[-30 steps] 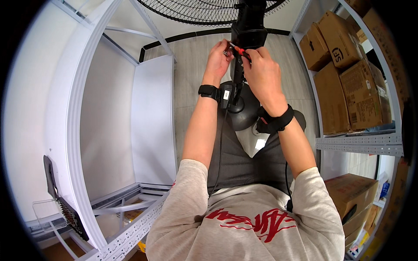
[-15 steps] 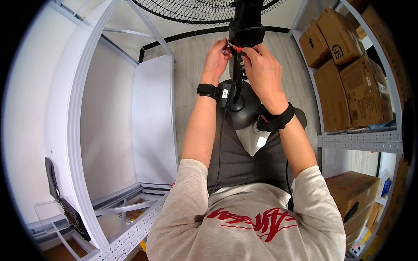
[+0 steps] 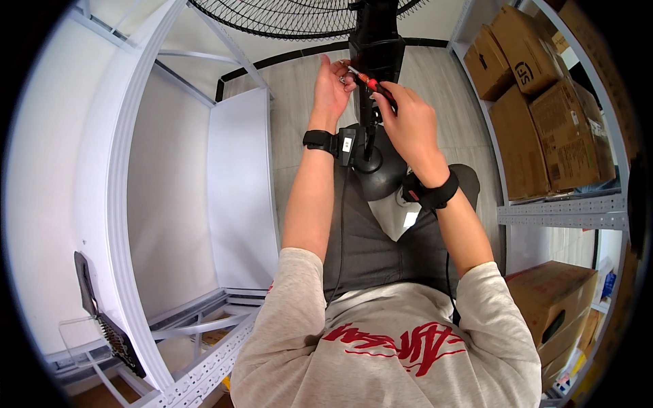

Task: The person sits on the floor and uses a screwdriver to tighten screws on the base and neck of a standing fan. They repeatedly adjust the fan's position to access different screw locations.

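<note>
A red-and-black screwdriver (image 3: 371, 83) is held in my right hand (image 3: 412, 129), closed around its dark handle end. Its metal tip points up and left, reaching the fingertips of my left hand (image 3: 331, 92). That hand is palm up with the thumb apart and the other fingers curled over a small shiny metal piece (image 3: 342, 79), too small to identify. Both hands are just in front of the black post of a standing fan (image 3: 376, 58). Its round dark base (image 3: 381, 178) sits lower down, between my knees.
The fan's wire cage (image 3: 286, 19) arches over the top. On the right, a metal shelf (image 3: 564, 216) carries cardboard boxes (image 3: 520, 139). A white shelf frame (image 3: 238, 183) stands on the left, with a black hairbrush-like item (image 3: 112, 333) near it. Dark cables run by my wrists.
My left thumb has spread away from its fingers. My right hand has shifted slightly down, and more of the screwdriver shows. The view has tilted a little.
</note>
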Demonstrator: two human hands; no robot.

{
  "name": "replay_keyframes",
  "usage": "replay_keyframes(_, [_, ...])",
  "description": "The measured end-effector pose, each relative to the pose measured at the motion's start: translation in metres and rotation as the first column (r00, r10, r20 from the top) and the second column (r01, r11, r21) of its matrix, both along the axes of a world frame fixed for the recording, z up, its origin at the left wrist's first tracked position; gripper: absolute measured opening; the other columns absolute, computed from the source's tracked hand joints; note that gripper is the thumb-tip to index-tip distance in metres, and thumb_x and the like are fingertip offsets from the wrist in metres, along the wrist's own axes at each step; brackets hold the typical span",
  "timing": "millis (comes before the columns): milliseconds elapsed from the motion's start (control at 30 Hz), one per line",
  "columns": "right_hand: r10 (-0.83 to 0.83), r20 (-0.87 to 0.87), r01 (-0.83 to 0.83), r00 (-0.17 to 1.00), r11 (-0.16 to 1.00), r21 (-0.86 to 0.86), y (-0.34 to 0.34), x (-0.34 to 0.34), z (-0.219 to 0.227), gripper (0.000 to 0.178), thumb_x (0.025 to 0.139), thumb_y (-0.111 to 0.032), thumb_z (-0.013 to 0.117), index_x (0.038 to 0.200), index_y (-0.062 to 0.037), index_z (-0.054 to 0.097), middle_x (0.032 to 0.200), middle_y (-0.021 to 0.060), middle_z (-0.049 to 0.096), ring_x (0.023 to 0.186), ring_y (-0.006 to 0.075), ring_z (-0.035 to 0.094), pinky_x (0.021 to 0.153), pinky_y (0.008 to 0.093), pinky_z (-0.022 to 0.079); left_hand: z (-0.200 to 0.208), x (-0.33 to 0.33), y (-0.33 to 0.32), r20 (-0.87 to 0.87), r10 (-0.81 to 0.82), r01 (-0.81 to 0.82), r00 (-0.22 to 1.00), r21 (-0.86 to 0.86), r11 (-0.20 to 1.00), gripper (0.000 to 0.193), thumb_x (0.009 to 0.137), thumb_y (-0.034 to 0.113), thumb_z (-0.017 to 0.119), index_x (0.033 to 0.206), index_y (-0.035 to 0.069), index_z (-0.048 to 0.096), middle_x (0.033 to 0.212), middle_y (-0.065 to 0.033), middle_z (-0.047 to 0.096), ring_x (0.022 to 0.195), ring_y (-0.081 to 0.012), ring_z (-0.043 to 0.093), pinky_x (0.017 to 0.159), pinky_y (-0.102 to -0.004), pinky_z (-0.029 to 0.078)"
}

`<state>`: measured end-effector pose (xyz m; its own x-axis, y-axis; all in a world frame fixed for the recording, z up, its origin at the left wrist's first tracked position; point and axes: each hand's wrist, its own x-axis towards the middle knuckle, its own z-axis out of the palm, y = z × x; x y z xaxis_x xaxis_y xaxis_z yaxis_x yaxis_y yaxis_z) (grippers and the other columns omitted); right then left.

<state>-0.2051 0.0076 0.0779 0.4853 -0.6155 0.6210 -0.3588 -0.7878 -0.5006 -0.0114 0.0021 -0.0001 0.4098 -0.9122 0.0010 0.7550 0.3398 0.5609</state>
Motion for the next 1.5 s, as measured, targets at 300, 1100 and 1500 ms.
replay_keyframes(300, [-0.023,0.119,-0.006,0.993,0.971,0.239,0.004,-0.074,-0.019,0.019,0.085,-0.015,0.068,0.100,-0.0034,0.067,0.082,0.0121,0.067,0.065,0.0235,0.063,0.059,0.0301,0.048,-0.009,0.009,-0.010,0.280,-0.021,-0.012,0.960,0.115,0.993,0.020,0.099,0.011,0.045,0.112,-0.001,0.053,0.088,-0.0020,0.055,0.056,-0.0067,0.037,0.047,-0.0214,0.028])
replay_keyframes(1100, [-0.218,-0.086,0.229,0.972,0.802,0.551,-0.023,-0.078,-0.189,0.029,0.086,-0.027,0.064,0.101,-0.0023,0.068,0.089,0.0190,0.068,0.081,0.0342,0.067,0.072,0.0391,0.052,-0.020,0.004,-0.014,0.520,-0.108,-0.061,0.847,0.297,0.953,0.043,0.081,-0.014,0.036,0.119,0.002,0.048,0.072,-0.0003,0.043,0.057,-0.0097,0.037,0.048,-0.0227,0.028])
replay_keyframes(1500, [-0.254,-0.031,0.226,0.967,0.788,0.572,-0.021,-0.067,-0.199,0.027,0.087,-0.025,0.063,0.100,-0.0013,0.067,0.088,0.0181,0.068,0.081,0.0348,0.065,0.072,0.0397,0.051,-0.035,0.013,-0.016,0.507,-0.159,-0.065,0.847,0.397,0.916,0.029,0.089,-0.006,0.039,0.114,0.000,0.053,0.065,0.0012,0.040,0.051,-0.0085,0.036,0.044,-0.0235,0.027])
